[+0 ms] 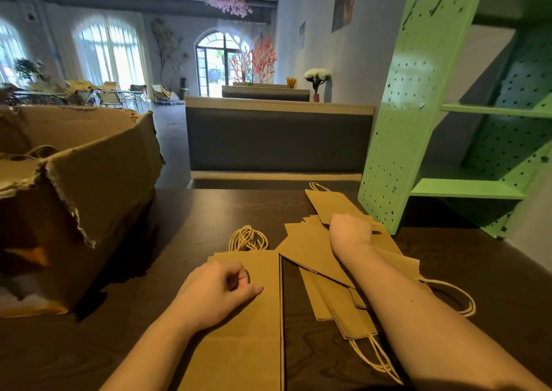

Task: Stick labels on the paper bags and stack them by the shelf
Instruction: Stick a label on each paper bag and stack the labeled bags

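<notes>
A flat brown paper bag [248,334] lies on the dark table straight in front of me, its twine handles [248,237] bunched at the far end. My left hand [221,289] rests on this bag with fingers curled and thumb stretched out; nothing shows in it. To the right, several more paper bags [310,250] lie in a loose fanned pile. My right hand [349,232] is closed in a fist over that pile and grips the near end of the farthest bag [328,202]; its fingers are hidden. No labels are in sight.
A green pegboard shelf [418,122] stands at the table's back right corner, right beside the pile. A large torn cardboard box [89,181] fills the left side. Dark wooden table [191,211] shows between box and bags. A counter stands beyond the table.
</notes>
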`<state>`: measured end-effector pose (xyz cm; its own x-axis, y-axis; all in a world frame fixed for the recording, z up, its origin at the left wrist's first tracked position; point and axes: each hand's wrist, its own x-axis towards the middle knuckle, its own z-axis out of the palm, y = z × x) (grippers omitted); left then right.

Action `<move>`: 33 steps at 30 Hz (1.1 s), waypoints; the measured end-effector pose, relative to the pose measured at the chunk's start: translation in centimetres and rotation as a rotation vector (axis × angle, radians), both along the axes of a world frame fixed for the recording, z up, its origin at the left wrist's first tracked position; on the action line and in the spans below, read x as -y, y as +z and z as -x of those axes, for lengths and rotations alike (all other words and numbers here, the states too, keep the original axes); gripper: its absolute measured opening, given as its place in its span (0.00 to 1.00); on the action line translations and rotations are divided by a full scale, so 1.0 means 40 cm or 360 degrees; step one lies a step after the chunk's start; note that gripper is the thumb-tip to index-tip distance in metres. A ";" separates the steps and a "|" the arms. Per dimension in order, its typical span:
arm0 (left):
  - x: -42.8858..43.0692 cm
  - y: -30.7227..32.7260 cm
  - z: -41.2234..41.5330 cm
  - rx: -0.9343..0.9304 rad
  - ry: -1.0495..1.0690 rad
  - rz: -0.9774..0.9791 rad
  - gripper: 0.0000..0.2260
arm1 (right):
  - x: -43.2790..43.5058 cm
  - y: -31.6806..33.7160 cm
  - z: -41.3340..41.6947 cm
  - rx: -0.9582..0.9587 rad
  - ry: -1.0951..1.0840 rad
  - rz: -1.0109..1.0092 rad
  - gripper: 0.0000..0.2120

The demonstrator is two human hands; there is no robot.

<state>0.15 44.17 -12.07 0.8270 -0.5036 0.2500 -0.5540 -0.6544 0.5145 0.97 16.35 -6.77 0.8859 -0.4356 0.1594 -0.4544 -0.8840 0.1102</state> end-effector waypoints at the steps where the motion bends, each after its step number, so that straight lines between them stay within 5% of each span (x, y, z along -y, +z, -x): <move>1: 0.001 0.002 0.002 -0.0005 0.0004 -0.0010 0.18 | -0.011 0.007 0.008 0.0019 0.0008 0.0017 0.10; 8: 0.008 0.018 0.013 -0.0080 0.0055 -0.0011 0.20 | -0.195 0.033 0.118 0.0376 0.0512 0.0170 0.18; 13: 0.002 0.038 0.026 -0.0291 0.0141 0.0500 0.30 | -0.298 -0.045 0.191 0.0680 0.1162 -0.0135 0.15; 19: -0.007 0.045 0.001 -0.0527 0.0188 0.0827 0.12 | -0.296 -0.093 0.214 0.0681 0.1829 -0.0192 0.16; 22: -0.016 0.055 -0.003 -0.0643 0.0279 0.1101 0.07 | -0.279 -0.080 0.222 0.0768 0.1740 -0.0674 0.21; 26: -0.018 0.089 0.011 -0.0928 0.0353 0.1579 0.11 | -0.238 -0.044 0.206 0.1238 0.0874 -0.1419 0.17; 30: -0.011 0.105 0.028 -0.1200 0.0145 0.1707 0.12 | -0.200 -0.026 0.187 0.1043 0.0398 -0.2961 0.16; 33: 0.001 0.102 0.043 -0.1267 -0.0059 0.1536 0.13 | -0.226 -0.011 0.216 0.0838 0.0436 -0.3117 0.11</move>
<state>-1.58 44.13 -8.00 0.9071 -0.4197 -0.0324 0.1206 0.1854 0.9752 -7.67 25.38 -7.21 0.9788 -0.1986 -0.0493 0.0192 0.3290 -0.9441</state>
